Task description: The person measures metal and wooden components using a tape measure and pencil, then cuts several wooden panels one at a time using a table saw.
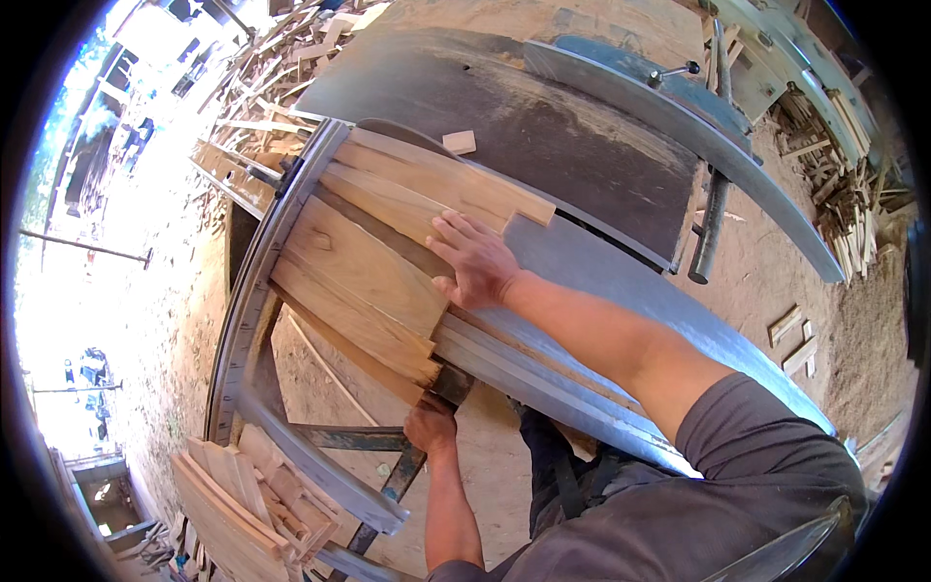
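Several wooden boards (364, 267) lie side by side on the metal sliding table (582, 262) of a table saw, their far-left ends against a curved-looking fence bar (233, 339) with a scale. My right hand (475, 260) rests palm down on the boards, fingers open and nothing gripped. My left hand (430, 424) is closed just below a dark block (451, 383) at the near end of the boards; what its fingers wrap round is hidden. Behind the boards a dark curved edge (407, 131) shows, which looks like the saw blade.
A long rip fence (679, 126) with a lever crosses the dark saw table (504, 107) at the back. A small offcut (459, 143) lies near the blade. Stacked boards (257, 495) stand at lower left. Scrap piles (281, 87) lie at upper left and far right.
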Tool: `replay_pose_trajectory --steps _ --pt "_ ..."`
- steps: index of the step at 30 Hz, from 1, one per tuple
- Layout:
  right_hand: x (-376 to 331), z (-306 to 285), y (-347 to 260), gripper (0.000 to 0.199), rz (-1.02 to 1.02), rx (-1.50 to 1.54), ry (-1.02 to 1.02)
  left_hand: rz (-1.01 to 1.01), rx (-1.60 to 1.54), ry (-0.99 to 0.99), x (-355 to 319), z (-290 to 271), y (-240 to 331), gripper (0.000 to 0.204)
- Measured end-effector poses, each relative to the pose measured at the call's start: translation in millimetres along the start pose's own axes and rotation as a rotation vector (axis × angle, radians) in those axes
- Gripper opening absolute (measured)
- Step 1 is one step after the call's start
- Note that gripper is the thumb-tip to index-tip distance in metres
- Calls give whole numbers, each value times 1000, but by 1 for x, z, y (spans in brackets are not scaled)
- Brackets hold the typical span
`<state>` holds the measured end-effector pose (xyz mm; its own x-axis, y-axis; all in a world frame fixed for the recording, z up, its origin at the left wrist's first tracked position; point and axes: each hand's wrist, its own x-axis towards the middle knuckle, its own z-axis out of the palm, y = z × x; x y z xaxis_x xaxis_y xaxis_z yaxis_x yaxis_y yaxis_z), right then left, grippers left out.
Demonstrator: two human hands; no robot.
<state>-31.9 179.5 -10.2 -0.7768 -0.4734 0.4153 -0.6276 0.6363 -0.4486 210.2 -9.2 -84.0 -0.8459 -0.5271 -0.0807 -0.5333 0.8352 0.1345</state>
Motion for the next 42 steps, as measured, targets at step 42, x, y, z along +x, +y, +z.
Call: replay_pose_trajectory --steps 42 --pt "124 84 -4 61 2 -19 30 -23 0 -23 142 -20 -36 46"
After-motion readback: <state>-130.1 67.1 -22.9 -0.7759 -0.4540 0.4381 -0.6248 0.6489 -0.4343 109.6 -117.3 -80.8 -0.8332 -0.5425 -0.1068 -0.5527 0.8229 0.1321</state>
